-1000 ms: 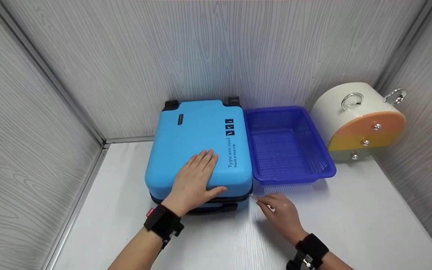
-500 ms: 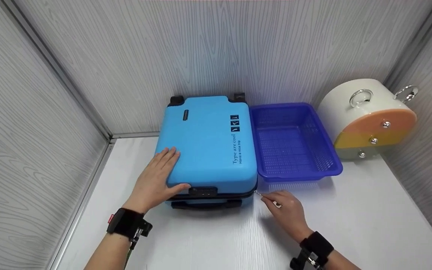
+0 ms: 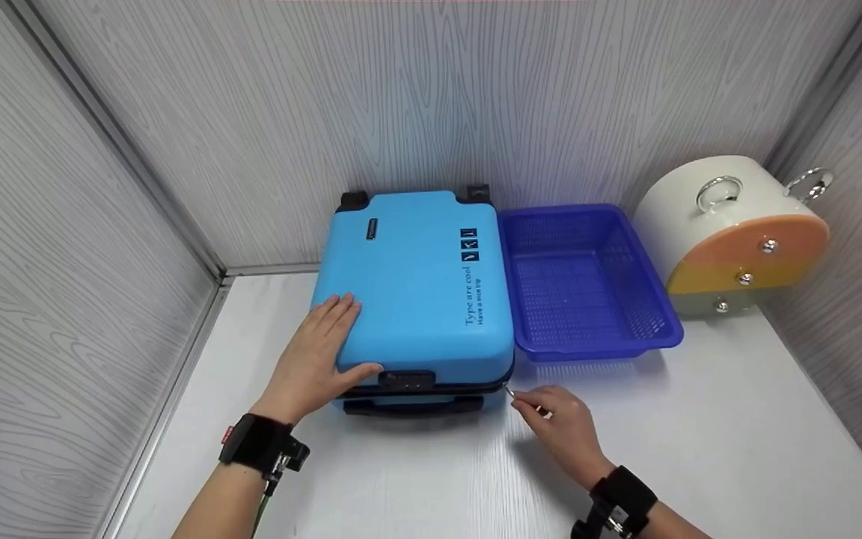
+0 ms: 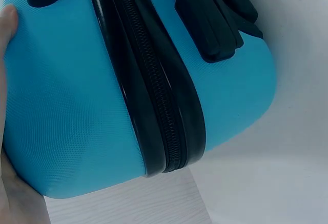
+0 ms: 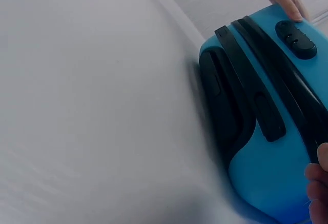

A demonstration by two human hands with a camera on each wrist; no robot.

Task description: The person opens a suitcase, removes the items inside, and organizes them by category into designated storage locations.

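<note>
A light blue hard-shell suitcase (image 3: 416, 292) lies flat, its black carry handle (image 3: 414, 406) and combination lock (image 3: 407, 379) on the near side. My left hand (image 3: 313, 358) rests with straight fingers on the lid's near left corner, thumb beside the lock. At the near right corner my right hand (image 3: 562, 425) pinches a small metal zipper pull (image 3: 509, 390). The zipper (image 4: 154, 75) runs between black trim in the left wrist view, its teeth joined there. Only the fingertips (image 5: 320, 183) of the right hand show in the right wrist view, hiding the pull.
A blue plastic basket (image 3: 601, 350) stands against the suitcase's right side. Farther right is a round-topped white cabinet (image 3: 689, 202) with coloured drawers and metal ring handles. Wood-grain panels (image 3: 416, 97) enclose the white table (image 3: 416, 479) at the back and sides.
My left hand has slid from the lid's front middle to its near left corner, uncovering the lock. The right hand keeps its pinch on the zipper pull at the right corner.
</note>
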